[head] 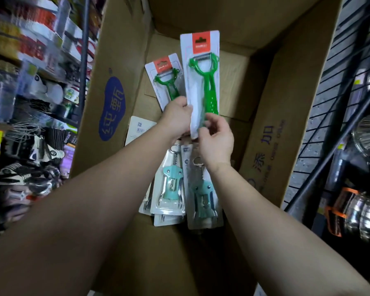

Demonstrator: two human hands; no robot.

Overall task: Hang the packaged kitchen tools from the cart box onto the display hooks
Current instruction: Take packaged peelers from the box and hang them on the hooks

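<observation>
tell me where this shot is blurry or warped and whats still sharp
Head view: the shelves at left are smeared by motion blur; wide-angle bending curves the box walls and the rack at right; the held peeler pack and both hands, left and right, stay fairly sharp; lighting is dim, without strong glare.

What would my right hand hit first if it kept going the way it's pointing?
Probably the peeler pack itself: the right hand already pinches its lower edge. Beyond that lies the box wall, though depth is unclear.
</observation>
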